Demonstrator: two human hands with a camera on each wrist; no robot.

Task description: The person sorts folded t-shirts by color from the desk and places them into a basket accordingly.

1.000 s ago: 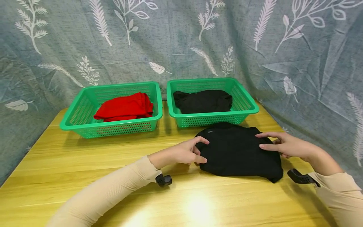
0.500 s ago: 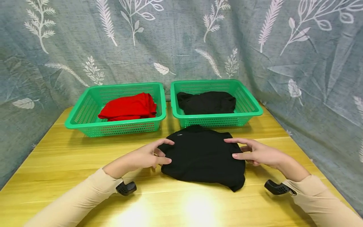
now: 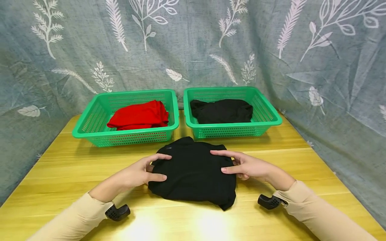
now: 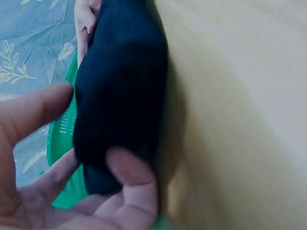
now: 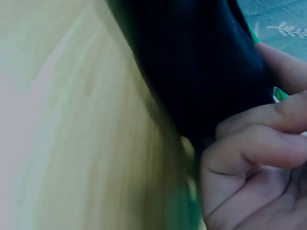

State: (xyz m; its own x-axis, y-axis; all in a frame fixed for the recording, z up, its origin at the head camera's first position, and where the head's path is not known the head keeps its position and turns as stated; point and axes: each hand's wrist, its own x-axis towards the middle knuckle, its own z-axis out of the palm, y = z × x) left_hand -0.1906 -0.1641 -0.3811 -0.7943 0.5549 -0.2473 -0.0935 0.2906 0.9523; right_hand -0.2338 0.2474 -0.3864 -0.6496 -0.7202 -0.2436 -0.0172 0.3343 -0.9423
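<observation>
A folded black garment (image 3: 193, 174) with a small pale mark near its upper left lies between both hands, just above or on the table. My left hand (image 3: 138, 172) grips its left side, with thumb and forefinger over the top and the other fingers at the edge. At the right side my right hand (image 3: 250, 167) holds it the same way. In the left wrist view, the fingers (image 4: 132, 167) curl in against the end of the black bundle (image 4: 124, 96). Curled fingers (image 5: 240, 148) also meet the dark cloth (image 5: 201, 62) in the right wrist view.
Behind the garment stand two green baskets. The left basket (image 3: 126, 134) holds red folded cloth (image 3: 138, 115); the right basket (image 3: 232, 127) holds black cloth (image 3: 223, 112). A grey-blue leaf-patterned curtain (image 3: 193, 40) hangs behind the wooden table (image 3: 60, 174).
Both hands have carried the black garment leftward across the table, from in front of the right basket to the middle. The baskets shift slightly in view as the head turns.
</observation>
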